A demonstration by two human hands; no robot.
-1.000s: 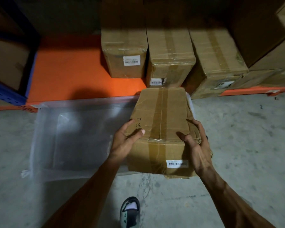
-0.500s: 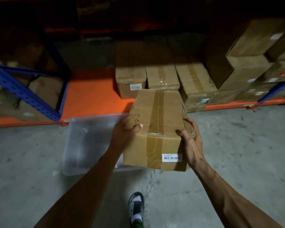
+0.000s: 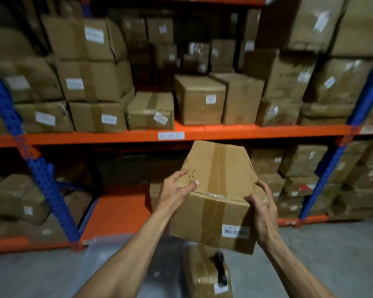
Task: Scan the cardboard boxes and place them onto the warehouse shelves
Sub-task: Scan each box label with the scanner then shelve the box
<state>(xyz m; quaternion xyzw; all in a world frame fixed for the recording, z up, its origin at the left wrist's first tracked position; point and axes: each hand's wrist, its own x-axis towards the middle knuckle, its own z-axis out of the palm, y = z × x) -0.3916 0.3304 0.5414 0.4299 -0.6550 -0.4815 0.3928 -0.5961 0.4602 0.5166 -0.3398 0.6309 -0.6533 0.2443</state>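
Left hand and right hand clamp the box, fingers curled over its top edges, below the shelf beam. Its barcode label is unreadable.

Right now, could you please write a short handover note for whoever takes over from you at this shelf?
Left hand and right hand both grip the taped cardboard box, held in the air in front of the rack.
Its barcode label faces you.
Another box lies on the floor below, with a dark object, maybe the scanner, on top.
Bare orange shelf space sits lower left.
Left: shelve this box, then handle the floor box.
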